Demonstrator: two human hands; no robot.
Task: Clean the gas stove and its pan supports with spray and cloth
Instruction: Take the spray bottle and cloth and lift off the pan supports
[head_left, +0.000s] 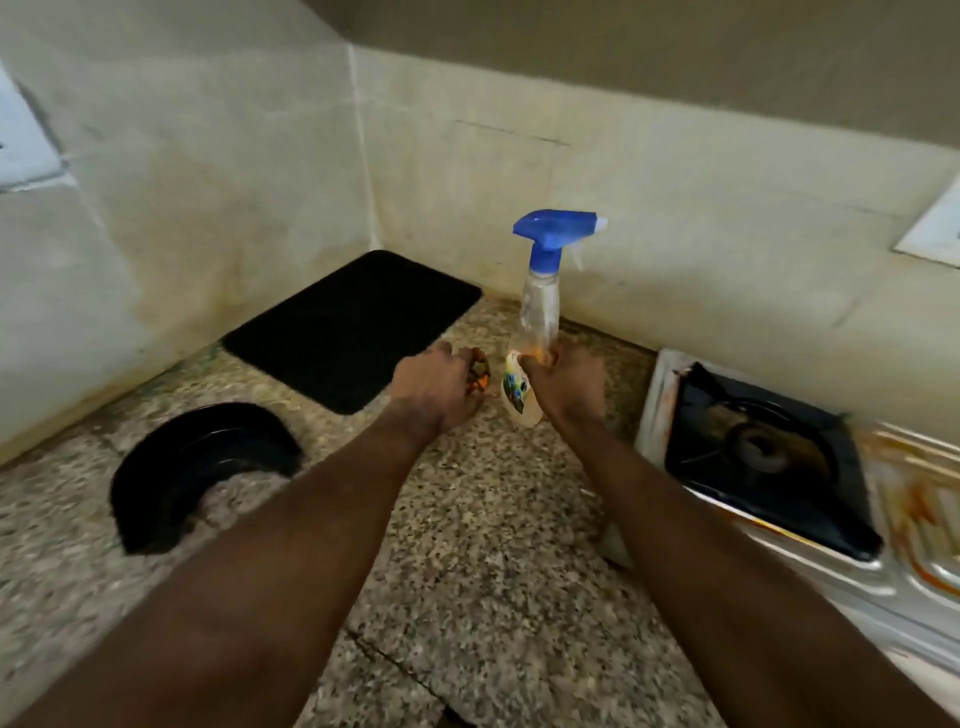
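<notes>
My right hand (563, 384) grips the lower body of a clear spray bottle (540, 306) with a blue trigger head, held upright above the granite counter. My left hand (436, 387) is curled round a small orange and dark object (479, 371), mostly hidden in the fist; I cannot tell what it is. The steel gas stove (883, 561) stands at the right, stained orange, with a black pan support (758, 452) around its left burner. No cloth can be made out.
A black rectangular mat (353, 327) lies in the counter's back corner. A black curved dish-like piece (202, 467) sits on the speckled granite counter (493, 571) at the left. Stained tiled walls close the corner behind.
</notes>
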